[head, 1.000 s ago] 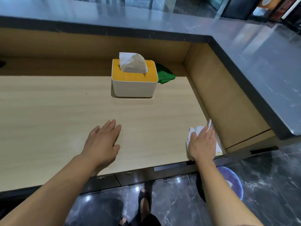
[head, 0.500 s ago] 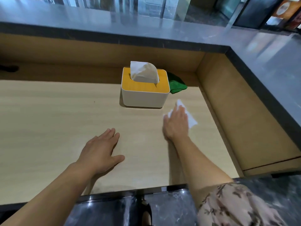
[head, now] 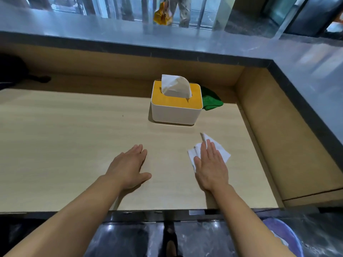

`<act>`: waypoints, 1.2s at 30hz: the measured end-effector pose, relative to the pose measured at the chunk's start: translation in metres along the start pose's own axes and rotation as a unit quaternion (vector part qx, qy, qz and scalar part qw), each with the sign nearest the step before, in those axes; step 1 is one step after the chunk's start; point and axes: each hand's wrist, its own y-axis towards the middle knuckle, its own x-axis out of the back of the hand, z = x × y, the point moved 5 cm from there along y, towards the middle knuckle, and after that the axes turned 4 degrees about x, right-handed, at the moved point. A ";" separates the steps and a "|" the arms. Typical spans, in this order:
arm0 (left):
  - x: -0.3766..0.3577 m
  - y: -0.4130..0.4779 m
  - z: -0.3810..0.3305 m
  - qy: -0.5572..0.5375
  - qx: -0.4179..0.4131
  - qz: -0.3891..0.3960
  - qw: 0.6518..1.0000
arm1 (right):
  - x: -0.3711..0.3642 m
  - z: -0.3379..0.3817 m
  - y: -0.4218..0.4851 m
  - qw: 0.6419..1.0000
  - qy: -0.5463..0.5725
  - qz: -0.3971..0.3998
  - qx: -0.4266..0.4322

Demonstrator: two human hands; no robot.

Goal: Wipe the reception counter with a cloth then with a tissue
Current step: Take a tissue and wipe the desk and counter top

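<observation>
Two bare hands lie flat on the pale wooden surface (head: 74,145). The left hand (head: 128,167) rests palm down with its fingers straight and together and the thumb spread to the right, holding nothing. The right hand (head: 211,167) is also flat, with its fingers straight and close together, pressing a white tissue (head: 223,154) against the surface. The tissue is creased, and its corners stick out to the left of the fingers, ahead of the fingertips and to the right of the hand. The hands are apart, with the right one nearer the wooden side wall. Beyond the right hand stands a white tissue box (head: 176,114) with a yellow top, a sheet poking up from its slot. Behind the box on its right, a green cloth (head: 211,101) lies bunched in the back corner; whether it touches the box I cannot tell. A grey ledge (head: 185,39) runs above the back and right walls. Below the near edge, a blue basin (head: 284,236) sits on the dark glossy floor at the lower right
</observation>
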 end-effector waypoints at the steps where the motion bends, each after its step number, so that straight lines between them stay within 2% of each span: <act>1: 0.001 -0.002 0.001 -0.001 -0.004 -0.004 1.000 | 0.000 -0.017 0.000 1.000 -0.006 -0.007 -0.029; 4: 0.005 -0.011 0.011 -0.029 -0.006 -0.036 0.999 | 0.000 -0.040 0.008 0.995 -0.021 -0.025 -0.095; 6: 0.006 -0.020 0.028 -0.055 0.004 -0.054 0.997 | -0.001 -0.032 0.015 0.991 -0.020 -0.030 -0.126; 8: 0.007 -0.027 0.045 -0.077 0.020 -0.064 0.995 | -0.002 -0.011 0.023 0.992 -0.016 -0.030 -0.122; 12: 0.009 -0.039 0.068 -0.105 0.049 -0.085 0.990 | -0.007 0.064 0.017 1.000 0.014 -0.021 -0.016; 16: 0.011 -0.048 0.082 -0.129 0.075 -0.105 0.983 | -0.012 0.155 -0.018 0.980 0.079 0.051 0.173; 18: 0.012 -0.054 0.088 -0.130 0.082 -0.109 0.982 | -0.015 0.167 -0.024 0.963 0.076 0.082 0.245; 22: 0.013 -0.062 0.098 -0.130 0.093 -0.115 0.980 | -0.008 0.145 -0.014 0.941 0.015 0.061 0.333; 24: 0.013 -0.064 0.102 -0.132 0.100 -0.118 0.979 | -0.011 0.143 -0.010 0.935 -0.009 0.050 0.352; 29: 0.008 -0.068 0.107 -0.143 0.109 -0.122 0.976 | -0.016 0.159 0.008 0.949 0.008 0.016 0.315; 36: 0.003 -0.083 0.121 -0.140 0.128 -0.137 0.972 | 0.001 0.152 -0.005 0.944 0.031 0.027 0.326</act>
